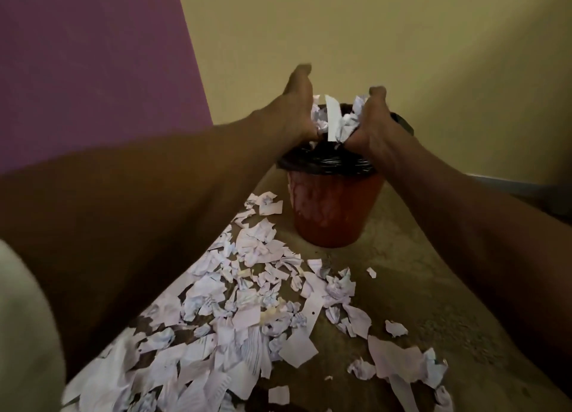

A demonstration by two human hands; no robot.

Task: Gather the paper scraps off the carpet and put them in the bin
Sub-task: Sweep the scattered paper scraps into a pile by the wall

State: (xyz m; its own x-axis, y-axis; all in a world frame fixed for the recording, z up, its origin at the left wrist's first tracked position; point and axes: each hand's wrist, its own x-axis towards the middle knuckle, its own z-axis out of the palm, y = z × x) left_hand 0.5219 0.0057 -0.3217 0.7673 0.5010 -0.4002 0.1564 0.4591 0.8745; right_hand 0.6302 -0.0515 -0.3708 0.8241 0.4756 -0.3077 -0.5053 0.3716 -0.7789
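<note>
Faint lines on the paper scraps cannot be read.

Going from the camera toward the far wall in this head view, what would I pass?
Paper scraps on the carpet → red bin → black liner → handful of scraps between left hand and right hand → yellow wall.

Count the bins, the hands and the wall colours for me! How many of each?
Bins: 1, the red bin lined with a black bag.
Hands: 2, the left hand and the right hand, holding a bunch of paper scraps between them over the bin.
Wall colours: 2, purple and yellow.
Total: 5.
</note>
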